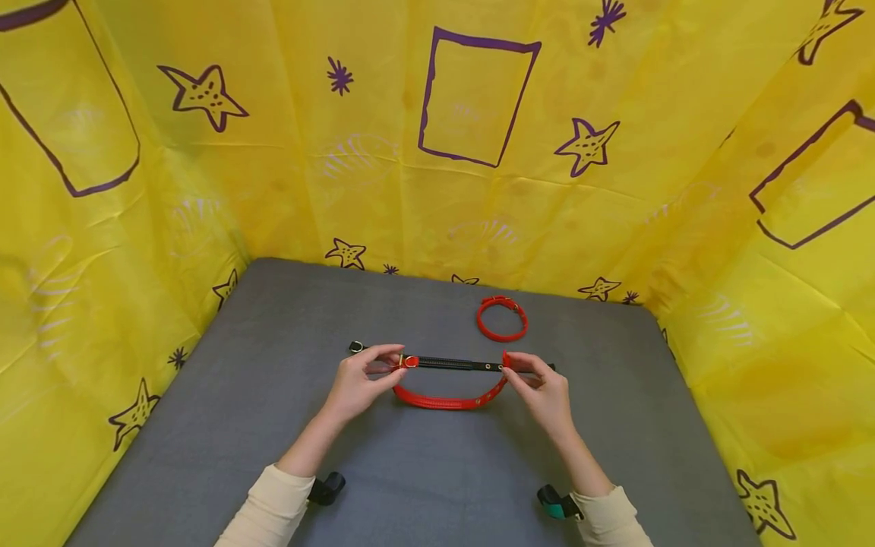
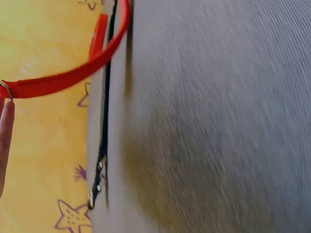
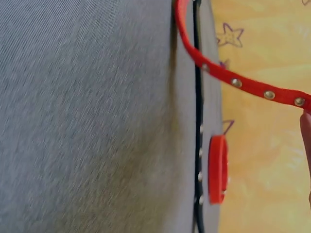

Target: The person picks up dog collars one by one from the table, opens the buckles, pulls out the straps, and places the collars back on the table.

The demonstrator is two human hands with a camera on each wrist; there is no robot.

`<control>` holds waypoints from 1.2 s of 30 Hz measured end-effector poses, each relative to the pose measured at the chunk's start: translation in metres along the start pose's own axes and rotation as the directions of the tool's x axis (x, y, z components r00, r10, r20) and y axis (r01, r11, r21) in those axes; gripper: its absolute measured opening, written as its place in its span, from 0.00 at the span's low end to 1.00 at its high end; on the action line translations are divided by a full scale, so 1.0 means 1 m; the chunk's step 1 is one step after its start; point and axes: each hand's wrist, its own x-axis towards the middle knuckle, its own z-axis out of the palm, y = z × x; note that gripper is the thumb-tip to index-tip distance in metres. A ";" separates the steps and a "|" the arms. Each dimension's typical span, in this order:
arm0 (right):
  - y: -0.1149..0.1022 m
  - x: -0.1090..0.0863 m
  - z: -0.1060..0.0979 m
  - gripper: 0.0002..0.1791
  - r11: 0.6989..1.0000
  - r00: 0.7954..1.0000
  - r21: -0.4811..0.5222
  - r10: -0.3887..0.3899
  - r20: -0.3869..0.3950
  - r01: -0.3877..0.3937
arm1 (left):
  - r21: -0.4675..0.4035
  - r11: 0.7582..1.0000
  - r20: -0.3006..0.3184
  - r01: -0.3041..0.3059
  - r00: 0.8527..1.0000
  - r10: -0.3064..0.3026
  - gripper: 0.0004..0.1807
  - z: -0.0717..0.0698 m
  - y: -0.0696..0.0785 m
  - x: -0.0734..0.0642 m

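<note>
Stretched between both hands, a red collar [image 1: 440, 403] sags in a U shape. My left hand [image 1: 358, 384] pinches its buckle end, where a metal ring shows. With thumb and fingers, my right hand [image 1: 545, 391] pinches the opposite end; metal eyelets dot this part of the strap [image 3: 252, 87] in the right wrist view. Behind the hands a black collar [image 1: 444, 364] lies straight across the table, its buckle end to the left. In both wrist views only a fingertip or so of each hand shows at the frame edge.
A second red collar [image 1: 502, 337], fastened into a ring, lies farther back on the grey table [image 1: 287, 319]. Yellow cloth walls [image 1: 383, 197] with purple drawings enclose the table at the back and both sides. Dark straps [image 1: 326, 490] sit at the wrists.
</note>
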 end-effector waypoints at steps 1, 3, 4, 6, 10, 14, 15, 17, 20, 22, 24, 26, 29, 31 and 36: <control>0.002 -0.001 -0.003 0.17 1.000 1.000 0.009 0.026 -0.016 -0.026 | 0.007 1.000 -0.007 -0.002 1.000 0.002 0.20 -0.002 -0.002 -0.001; 0.006 -0.002 -0.007 0.18 0.997 0.997 0.033 0.070 -0.035 -0.069 | 0.020 1.000 -0.020 0.001 1.000 0.000 0.21 -0.007 -0.005 -0.002; 0.009 -0.003 -0.010 0.19 0.995 0.995 0.048 0.091 -0.040 -0.089 | 0.028 1.000 -0.026 0.003 1.000 -0.003 0.21 -0.009 -0.007 -0.003; 0.015 -0.004 -0.014 0.19 0.987 0.989 0.088 0.137 -0.047 -0.132 | 0.041 0.999 -0.032 0.012 0.999 -0.011 0.22 -0.015 -0.009 -0.004; 0.027 -0.008 -0.021 0.19 0.958 0.972 0.193 0.227 -0.062 -0.212 | 0.061 0.998 -0.022 0.005 1.000 -0.004 0.22 -0.025 -0.008 -0.004; 0.039 -0.011 -0.028 0.18 0.935 0.954 0.244 0.287 -0.085 -0.259 | 0.082 0.997 0.001 0.001 1.000 -0.001 0.18 -0.033 0.006 -0.003; 0.042 -0.012 -0.029 0.18 0.932 0.951 0.246 0.297 -0.090 -0.268 | 0.086 0.996 0.004 0.007 1.000 -0.007 0.17 -0.035 0.009 -0.003; 0.046 -0.014 -0.031 0.17 0.927 0.943 0.241 0.317 -0.098 -0.286 | 0.099 0.995 0.008 0.024 1.000 -0.025 0.15 -0.039 0.014 -0.004; 0.052 -0.015 -0.034 0.16 0.921 0.934 0.227 0.344 -0.099 -0.315 | 0.105 0.993 0.004 0.054 0.998 -0.055 0.14 -0.043 0.013 -0.006; 0.054 -0.016 -0.036 0.16 0.918 0.927 0.203 0.364 -0.086 -0.342 | 0.099 0.993 -0.001 0.065 0.998 -0.066 0.13 -0.045 0.010 -0.008; 0.056 -0.018 -0.040 0.15 0.909 0.916 0.171 0.395 -0.065 -0.380 | 0.091 0.993 -0.002 0.078 0.997 -0.079 0.13 -0.046 0.007 -0.010; 0.061 -0.020 -0.043 0.15 0.903 0.908 0.139 0.416 -0.040 -0.408 | 0.084 0.992 0.007 0.091 0.996 -0.092 0.13 -0.047 0.004 -0.012; 0.079 -0.026 -0.047 0.15 0.906 0.910 0.094 0.414 0.000 -0.412 | 0.107 0.990 0.033 0.087 0.995 -0.091 0.17 -0.050 -0.016 -0.016; 0.093 -0.031 -0.050 0.16 0.918 0.920 0.060 0.392 0.019 -0.392 | 0.147 0.987 0.057 0.069 0.995 -0.078 0.19 -0.053 -0.030 -0.020; 0.111 -0.040 -0.055 0.14 0.941 0.943 -0.076 0.332 0.027 -0.329 | 0.352 0.936 0.084 0.014 0.995 -0.047 0.17 -0.060 -0.049 -0.028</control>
